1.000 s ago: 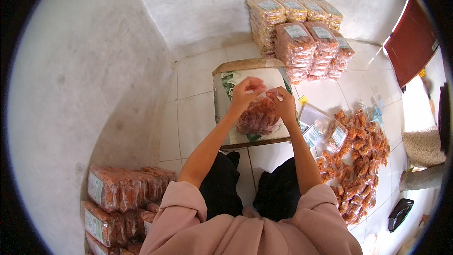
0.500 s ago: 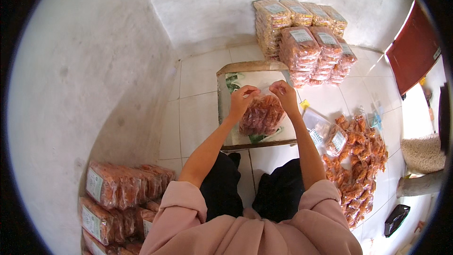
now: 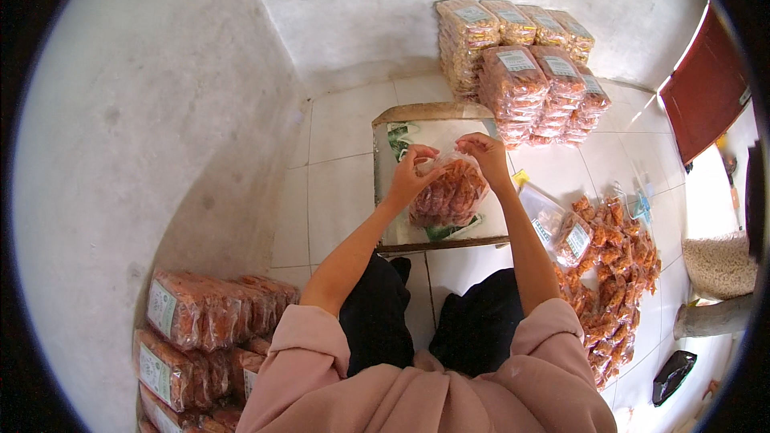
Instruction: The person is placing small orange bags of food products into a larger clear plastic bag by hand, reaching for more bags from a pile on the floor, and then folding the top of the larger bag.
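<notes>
A clear plastic bag (image 3: 449,199) packed with reddish-brown snack pieces lies on a low wooden table (image 3: 395,228) in front of me. At the left of its mouth, my left hand (image 3: 412,175) has thumb and fingers on the plastic rim. My right hand (image 3: 486,160) pinches the rim at the upper right, fingers bent. The loose plastic at the top is bunched between the two hands. Exactly how the fingertips hold the film is too small to make out.
Stacked bags of reddish snacks (image 3: 513,84) and pale yellow ones (image 3: 469,28) stand by the far wall. More filled bags (image 3: 180,313) pile up at lower left. Small snack packets (image 3: 613,289) spread over the floor at right, beside clear plastic sleeves (image 3: 541,212). A black bag (image 3: 674,377) lies farther right.
The plastic at the bag's mouth, stretched up between my hands before, now sits lower and more bunched. My left fingers have spread a little. The whole view has shifted slightly.
</notes>
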`<action>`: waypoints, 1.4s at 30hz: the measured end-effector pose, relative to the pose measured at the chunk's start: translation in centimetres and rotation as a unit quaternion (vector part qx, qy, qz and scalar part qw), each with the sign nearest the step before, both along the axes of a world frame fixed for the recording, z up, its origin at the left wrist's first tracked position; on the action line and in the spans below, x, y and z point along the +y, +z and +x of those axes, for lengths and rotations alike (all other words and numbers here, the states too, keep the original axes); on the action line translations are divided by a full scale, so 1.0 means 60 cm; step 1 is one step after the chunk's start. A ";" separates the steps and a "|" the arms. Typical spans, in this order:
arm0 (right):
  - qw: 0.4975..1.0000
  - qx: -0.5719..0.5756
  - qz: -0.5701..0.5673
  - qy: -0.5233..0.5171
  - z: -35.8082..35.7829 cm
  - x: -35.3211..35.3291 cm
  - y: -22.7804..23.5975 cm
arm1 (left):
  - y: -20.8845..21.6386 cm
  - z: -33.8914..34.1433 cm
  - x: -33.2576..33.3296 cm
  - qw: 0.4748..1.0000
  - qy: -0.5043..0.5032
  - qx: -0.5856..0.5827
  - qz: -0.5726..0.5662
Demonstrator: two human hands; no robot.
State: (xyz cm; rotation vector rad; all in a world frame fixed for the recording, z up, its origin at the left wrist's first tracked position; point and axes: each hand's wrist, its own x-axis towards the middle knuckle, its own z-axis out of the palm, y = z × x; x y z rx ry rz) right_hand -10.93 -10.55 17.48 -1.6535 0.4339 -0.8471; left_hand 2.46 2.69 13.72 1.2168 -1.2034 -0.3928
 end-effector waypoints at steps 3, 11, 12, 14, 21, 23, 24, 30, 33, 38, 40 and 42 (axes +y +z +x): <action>1.000 -0.004 0.007 0.026 0.000 0.000 0.001 | 0.036 -0.028 -0.018 0.996 0.022 0.070 -0.047; 0.997 -0.050 -0.054 0.033 -0.071 -0.050 0.024 | 0.069 -0.042 -0.037 0.994 0.071 0.062 0.054; 0.997 -0.051 -0.052 0.032 -0.083 -0.048 0.011 | 0.070 -0.043 -0.035 0.993 0.069 0.068 0.066; 0.982 0.137 -0.085 0.100 -0.094 -0.030 -0.008 | 0.059 -0.028 -0.037 0.994 0.077 0.069 0.041; 0.990 0.062 0.088 0.094 -0.066 -0.044 -0.063 | 0.061 -0.038 -0.043 0.990 0.056 0.106 0.067; 0.993 0.017 0.103 0.045 -0.052 -0.041 -0.065 | 0.064 -0.039 -0.039 0.991 0.054 0.106 0.058; 0.994 0.015 0.102 0.045 -0.047 -0.042 -0.065 | 0.066 -0.039 -0.040 0.992 0.051 0.109 0.048; 0.992 0.014 0.127 -0.001 -0.025 -0.042 -0.051 | 0.065 -0.022 -0.050 0.990 0.076 0.025 0.112; 0.991 0.014 -0.109 -0.079 -0.019 -0.035 -0.034 | 0.054 0.000 -0.068 0.988 0.049 0.087 0.120; 0.959 0.040 -0.212 -0.181 -0.003 0.106 -0.032 | 0.053 0.010 -0.058 0.977 0.131 0.103 0.129; 0.935 0.047 -0.290 -0.198 0.010 0.134 -0.029 | 0.061 0.003 -0.055 0.974 0.120 0.124 0.145; 0.929 0.078 -0.292 -0.213 0.026 0.155 -0.019 | 0.066 0.002 -0.050 0.967 0.183 0.096 0.146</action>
